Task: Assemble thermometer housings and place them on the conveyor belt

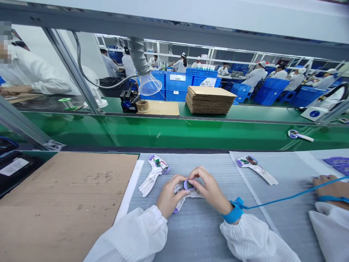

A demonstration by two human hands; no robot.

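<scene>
A small purple frame with a dark display window [188, 185] is pinched between the fingers of both hands. My left hand [169, 196] grips its left side, and my right hand [209, 187] has thumb and fingers on its right side. Directly beneath is a white gun-shaped housing half [195, 194], largely covered by the hands; whether the frame touches it I cannot tell. Another white housing half [152, 177] with a green board and wires lies left of my hands. A third housing half [257, 168], also wired, lies to the right. A blue wrist strap [233, 214] circles my right wrist.
A brown cardboard sheet [65, 196] covers the left bench. Beyond runs a green conveyor [169, 134] carrying another housing [300, 135]. A co-worker's hand [331, 186] rests at right, near purple parts [338, 165]. The strap's blue cord [289, 197] crosses the mat.
</scene>
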